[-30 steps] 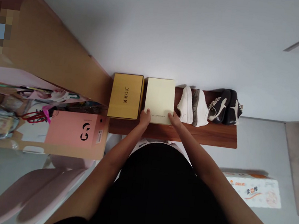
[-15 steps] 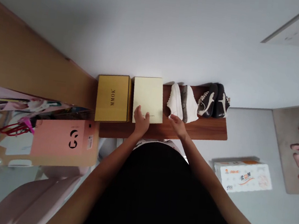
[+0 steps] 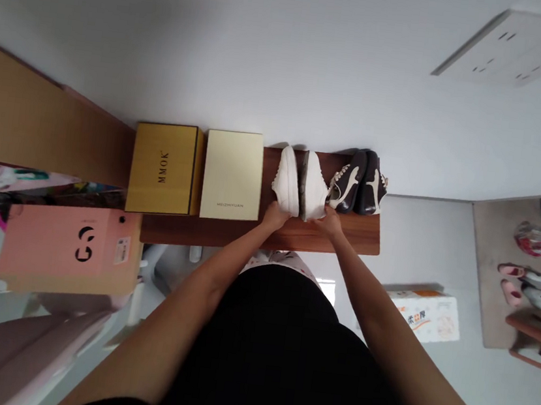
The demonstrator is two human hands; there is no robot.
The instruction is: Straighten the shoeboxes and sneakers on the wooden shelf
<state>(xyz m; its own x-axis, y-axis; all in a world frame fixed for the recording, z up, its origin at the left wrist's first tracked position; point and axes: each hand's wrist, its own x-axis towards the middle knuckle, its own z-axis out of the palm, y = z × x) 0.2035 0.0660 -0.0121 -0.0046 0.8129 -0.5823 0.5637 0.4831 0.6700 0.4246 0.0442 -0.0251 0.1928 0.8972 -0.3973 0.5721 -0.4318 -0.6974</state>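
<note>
Boxes are lined up; my left hand (image 3: 275, 216) and right hand (image 3: 331, 222) each grip a heel of the white sneakers (image 3: 301, 183) on the wooden shelf (image 3: 246, 236), straightening them, dark pair (image 3: 361, 188) untouched.

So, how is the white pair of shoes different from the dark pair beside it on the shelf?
The white pair of shoes is plain white, while the dark pair of shoes is dark with white stripes. The left hand and right hand touch the white pair at its near ends; no hand touches the dark pair. Both pairs stand side by side on the wooden shelf, against the wall.
</note>
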